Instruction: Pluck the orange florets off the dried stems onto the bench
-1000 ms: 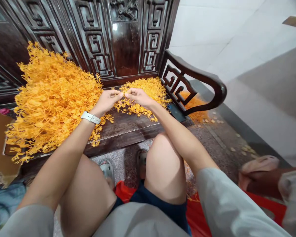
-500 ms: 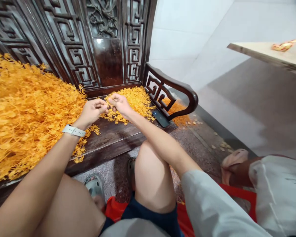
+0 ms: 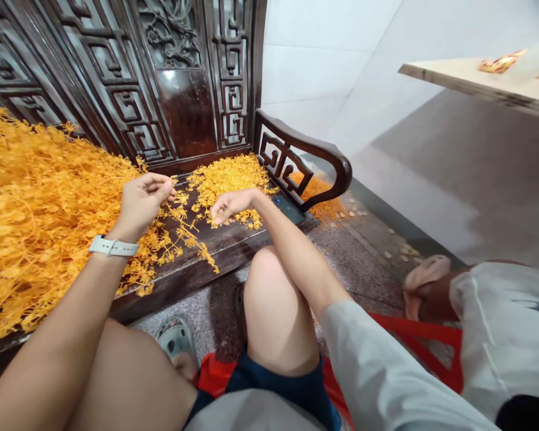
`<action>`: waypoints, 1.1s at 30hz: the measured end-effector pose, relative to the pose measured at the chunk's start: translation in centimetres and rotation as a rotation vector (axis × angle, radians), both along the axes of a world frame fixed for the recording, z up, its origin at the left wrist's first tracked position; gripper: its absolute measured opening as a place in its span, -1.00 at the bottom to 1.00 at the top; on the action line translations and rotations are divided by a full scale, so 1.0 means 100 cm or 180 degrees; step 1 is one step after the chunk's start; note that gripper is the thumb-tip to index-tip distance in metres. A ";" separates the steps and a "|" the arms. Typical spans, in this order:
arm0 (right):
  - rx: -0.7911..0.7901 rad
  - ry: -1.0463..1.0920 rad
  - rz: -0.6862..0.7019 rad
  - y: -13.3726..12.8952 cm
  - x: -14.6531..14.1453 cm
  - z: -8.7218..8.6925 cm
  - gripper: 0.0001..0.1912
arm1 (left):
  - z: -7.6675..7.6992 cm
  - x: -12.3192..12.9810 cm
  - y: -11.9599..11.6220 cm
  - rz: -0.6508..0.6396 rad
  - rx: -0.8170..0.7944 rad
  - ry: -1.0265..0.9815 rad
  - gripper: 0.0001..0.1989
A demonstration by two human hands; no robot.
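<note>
My left hand (image 3: 144,200), with a pale watch band on the wrist, pinches the top of a yellow-orange plastic strand (image 3: 189,233) that hangs down over the bench edge. Beside it on the left rises a large heap of tangled yellow-orange strands (image 3: 58,221). My right hand (image 3: 233,206) is closed near the front of a smaller pile of yellow pieces (image 3: 233,176); what its fingers hold, if anything, is too small to make out. The two hands are apart.
The dark wooden bench (image 3: 206,244) has a carved back and a curved armrest (image 3: 336,164). A phone (image 3: 287,208) lies by the armrest. Orange pieces (image 3: 321,197) lie on the floor beyond. At the right are a pale tabletop (image 3: 467,75) and another person's leg and foot (image 3: 426,287).
My hands have moved apart, the left one leftward and the right one rightward and down. A strand now hangs in view from my left hand. The camera view has shifted slightly.
</note>
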State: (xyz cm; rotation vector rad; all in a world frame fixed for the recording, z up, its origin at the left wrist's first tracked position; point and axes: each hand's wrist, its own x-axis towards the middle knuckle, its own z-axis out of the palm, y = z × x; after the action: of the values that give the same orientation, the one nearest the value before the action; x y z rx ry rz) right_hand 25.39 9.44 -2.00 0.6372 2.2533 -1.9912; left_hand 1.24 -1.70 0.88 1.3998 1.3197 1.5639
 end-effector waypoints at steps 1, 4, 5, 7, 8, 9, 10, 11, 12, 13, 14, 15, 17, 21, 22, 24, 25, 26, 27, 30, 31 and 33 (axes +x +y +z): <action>-0.0170 0.0322 -0.0381 0.001 -0.001 0.005 -0.64 | 0.000 -0.004 0.000 0.0050 -0.0016 -0.0037 -0.88; -0.0572 0.1326 -0.2256 0.004 -0.005 0.016 -0.59 | -0.001 -0.008 -0.001 0.0057 -0.0145 -0.0109 -0.83; -0.0686 0.1459 -0.2669 0.004 -0.007 0.019 -0.58 | -0.002 -0.008 -0.001 0.0022 -0.0197 -0.0126 -0.79; -0.0792 0.1463 -0.3008 0.003 -0.010 0.021 -0.64 | -0.005 -0.006 -0.002 -0.0070 -0.0255 -0.0126 -0.72; -0.0751 0.1427 -0.3072 0.002 -0.012 0.021 -0.71 | -0.007 -0.005 -0.002 -0.0110 -0.0258 -0.0114 -0.70; -0.0666 0.1382 -0.3102 0.000 -0.014 0.020 -0.77 | -0.008 -0.004 -0.001 -0.0131 -0.0247 -0.0109 -0.67; -0.0565 0.1332 -0.3064 -0.002 -0.015 0.020 -0.82 | -0.009 -0.003 -0.001 -0.0137 -0.0232 -0.0132 -0.66; -0.0465 0.1283 -0.2947 -0.004 -0.017 0.019 -0.82 | -0.009 -0.002 0.000 -0.0120 -0.0209 -0.0193 -0.65; -0.0372 0.1231 -0.2742 -0.006 -0.019 0.019 -0.79 | -0.008 -0.001 0.001 -0.0089 -0.0178 -0.0285 -0.63; -0.0258 0.1172 -0.2476 -0.009 -0.020 0.019 -0.74 | -0.007 0.000 0.001 -0.0059 -0.0142 -0.0391 -0.62; -0.0100 0.1113 -0.2173 -0.011 -0.022 0.020 -0.69 | -0.005 0.002 0.002 -0.0044 -0.0102 -0.0487 -0.60; 0.0106 0.1073 -0.1893 -0.013 -0.023 0.020 -0.64 | -0.003 0.003 0.003 -0.0050 -0.0056 -0.0560 -0.59; 0.0537 0.1067 -0.1481 -0.018 -0.026 0.022 -0.57 | 0.000 0.005 0.005 -0.0105 0.0039 -0.0622 -0.59; 0.0730 0.1173 -0.1150 -0.025 -0.033 0.025 -0.55 | 0.001 0.008 0.010 -0.0010 0.0167 -0.0606 -0.63; 0.0708 0.1220 -0.1213 -0.027 -0.035 0.025 -0.57 | 0.000 0.009 0.011 0.0034 0.0162 -0.0587 -0.64; 0.0698 0.1352 -0.1459 -0.029 -0.040 0.024 -0.64 | -0.001 0.011 0.012 0.0068 0.0147 -0.0608 -0.64; 0.0699 0.1396 -0.1542 -0.030 -0.044 0.023 -0.68 | -0.001 0.012 0.013 0.0078 0.0146 -0.0649 -0.64; 0.0700 0.1430 -0.1601 -0.030 -0.047 0.022 -0.74 | -0.002 0.012 0.013 0.0098 0.0145 -0.0693 -0.64; 0.0714 0.1460 -0.1652 -0.030 -0.049 0.021 -0.78 | -0.003 0.013 0.014 0.0125 0.0133 -0.0719 -0.63; 0.0809 0.1578 -0.1852 -0.029 -0.054 0.019 -0.84 | -0.006 0.014 0.017 0.0176 0.0040 -0.0699 -0.59; 0.0824 0.1628 -0.1924 -0.029 -0.055 0.020 -0.82 | -0.008 0.014 0.018 0.0164 0.0018 -0.0710 -0.56; 0.0797 0.1670 -0.1972 -0.029 -0.054 0.022 -0.78 | -0.012 0.013 0.020 0.0143 -0.0024 -0.0789 -0.49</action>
State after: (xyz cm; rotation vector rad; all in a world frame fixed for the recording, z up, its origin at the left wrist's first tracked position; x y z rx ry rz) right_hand 20.00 6.57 0.20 1.0477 2.9221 -2.3790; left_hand 2.52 0.35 -0.31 1.1360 1.2126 1.6986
